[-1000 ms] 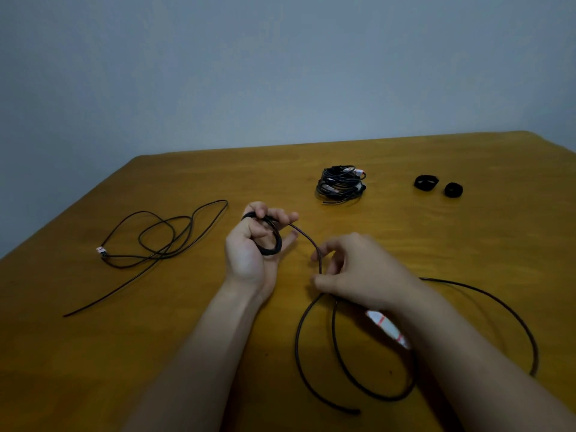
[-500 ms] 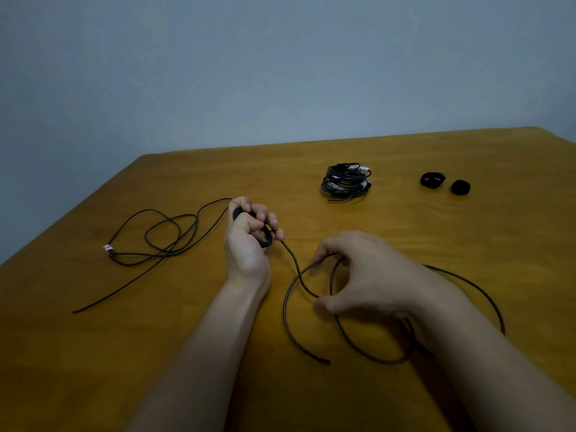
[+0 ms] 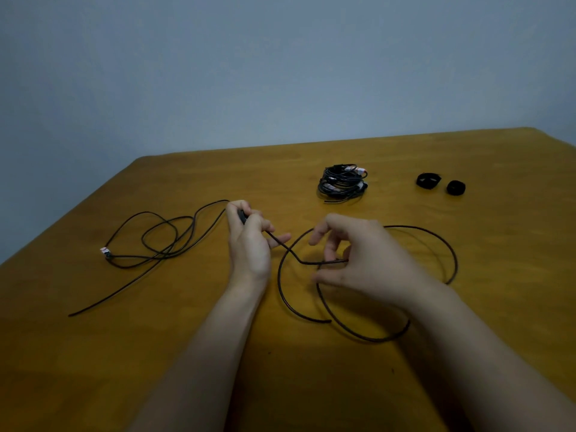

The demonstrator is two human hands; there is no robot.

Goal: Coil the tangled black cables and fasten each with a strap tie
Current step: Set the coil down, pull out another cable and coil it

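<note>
Gripping small coil (image 3: 241, 215) in left hand (image 3: 247, 244), fingers curled tight; right hand (image 3: 364, 257) pinching cable (image 3: 279, 275) mid-frame to feed next loop.

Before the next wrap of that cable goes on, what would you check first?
1. Left hand grips the started coil: ok.
2. Right hand pinches the loose cable: ok.
3. Loose cable free of knots: cannot tell; its loops cross on the table.
4. Tangled cable clear of the left hand: cannot tell; one loop reaches it.
5. Strap ties ready: ok, two lie right of the finished bundle.
</note>
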